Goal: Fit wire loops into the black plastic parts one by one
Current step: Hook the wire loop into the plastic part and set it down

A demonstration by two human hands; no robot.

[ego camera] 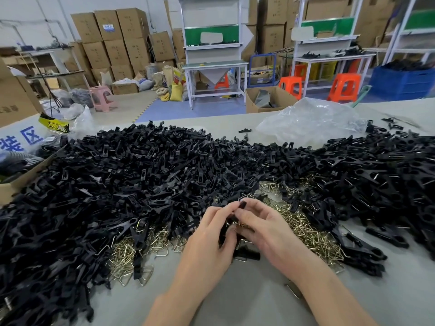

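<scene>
A huge heap of black plastic parts (pixel 146 175) covers the grey table from left to right. Shiny wire loops (pixel 124 255) lie in piles at its front edge, left and right of my hands. My left hand (pixel 209 238) and my right hand (pixel 261 229) meet at the middle of the table, fingers curled round one black plastic part (pixel 242 204) whose tip sticks out between the fingertips. A bunch of wire loops (pixel 240 224) shows between the two hands. Whether a loop sits in the part is hidden by my fingers.
An open cardboard box (pixel 21 180) stands at the table's left edge. Crumpled clear plastic bag (pixel 310 118) lies at the back right. Another black part (pixel 249 254) lies under my hands. Bare grey tabletop (pixel 235 297) is nearest me. Benches, stools and cartons fill the room behind.
</scene>
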